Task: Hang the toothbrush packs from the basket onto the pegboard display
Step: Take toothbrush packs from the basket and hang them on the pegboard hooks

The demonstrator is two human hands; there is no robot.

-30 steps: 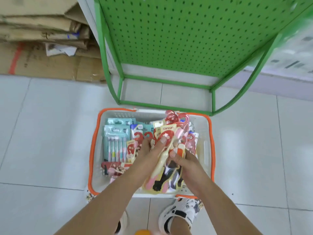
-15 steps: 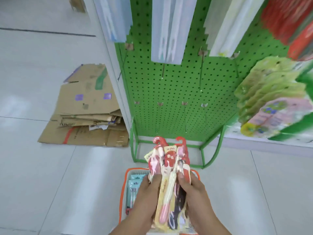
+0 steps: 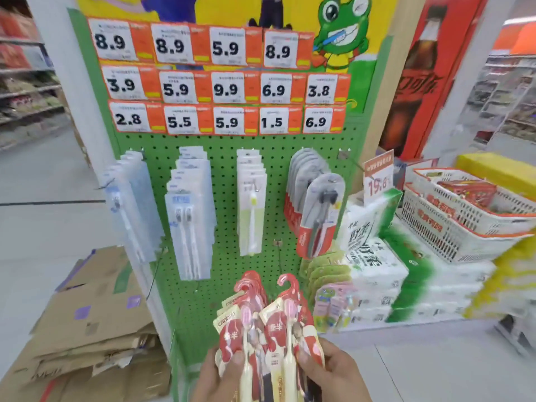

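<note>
Two bare hands rise from the bottom edge of the view, close together and raised in front of the person's body. The left hand (image 3: 214,378) curls its fingers round the left side of a fanned bundle of toothbrush packs (image 3: 261,329), thumb pressed on the front. The right hand (image 3: 333,372) grips the bundle's right side, thumb on top, knuckles turned outward. Only the hands and wrists show.
</note>
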